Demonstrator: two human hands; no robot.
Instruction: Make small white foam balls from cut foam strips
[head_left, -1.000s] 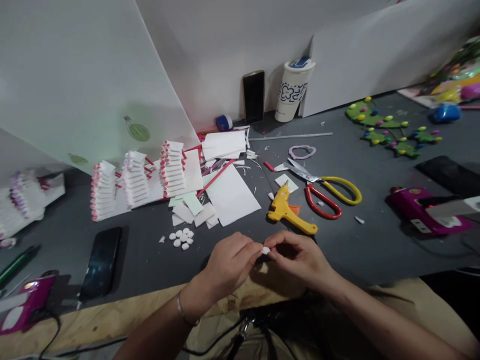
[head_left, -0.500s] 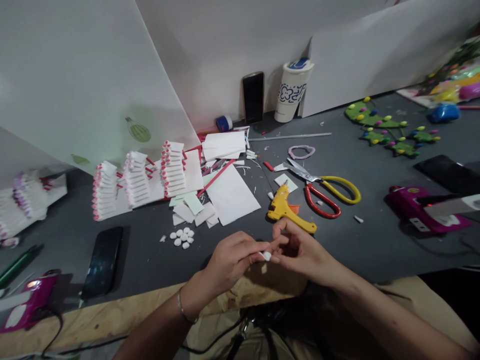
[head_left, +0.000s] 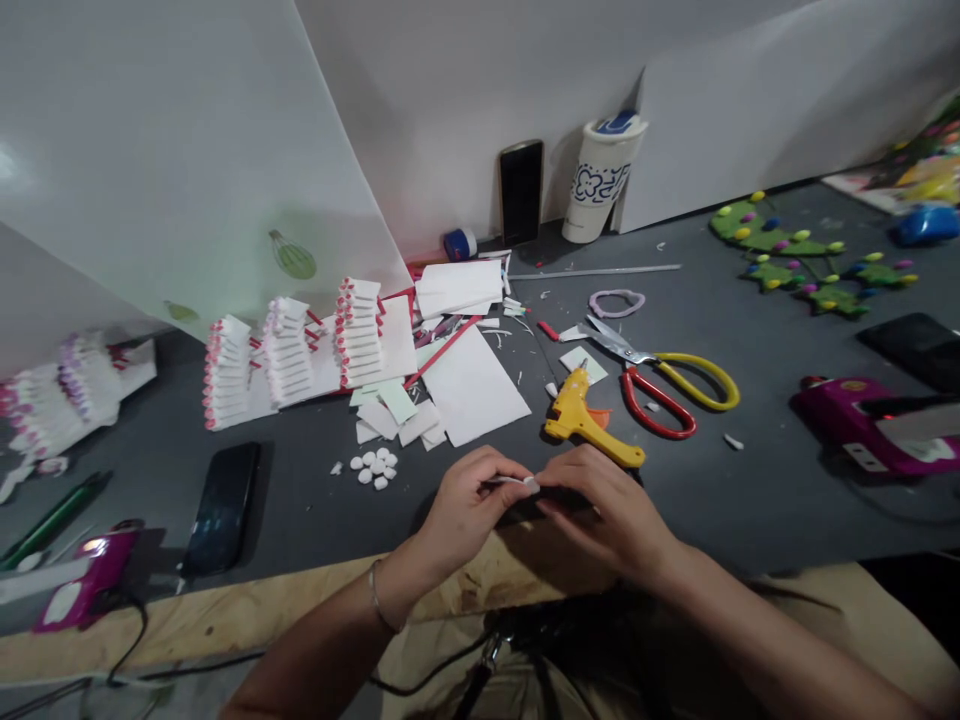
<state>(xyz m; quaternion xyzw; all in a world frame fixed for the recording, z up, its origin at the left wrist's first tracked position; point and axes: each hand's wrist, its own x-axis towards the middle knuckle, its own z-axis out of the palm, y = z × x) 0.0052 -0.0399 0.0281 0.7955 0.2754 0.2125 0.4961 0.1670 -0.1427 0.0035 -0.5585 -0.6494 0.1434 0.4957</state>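
My left hand (head_left: pixel 469 505) pinches a small white piece (head_left: pixel 532 484) between thumb and forefinger, just over the table's front edge. Its kind is hard to make out; it looks like paper or foam with a rounded end. My right hand (head_left: pixel 604 510) is curled against the rounded end, fingertips on it, partly hiding it. Left of the hands lies a cluster of small white discs (head_left: pixel 373 466). Behind them are cut paper pieces (head_left: pixel 397 412) and a larger white sheet (head_left: pixel 472 390). A yellow glue gun (head_left: pixel 581 415) lies just beyond my right hand.
Scissors (head_left: pixel 637 360) with red and yellow handles lie open behind the glue gun. Rows of white rolled pieces with pink tips (head_left: pixel 360 330) stand at left. Phones (head_left: pixel 221 510), a cup (head_left: pixel 602 180), purple power sockets (head_left: pixel 870 425) and green decorations (head_left: pixel 772 235) surround the work area.
My right hand's fingers have come down from a raised curl and rest lower, against the white piece. Both hands have risen slightly. The whole view has shifted a little.
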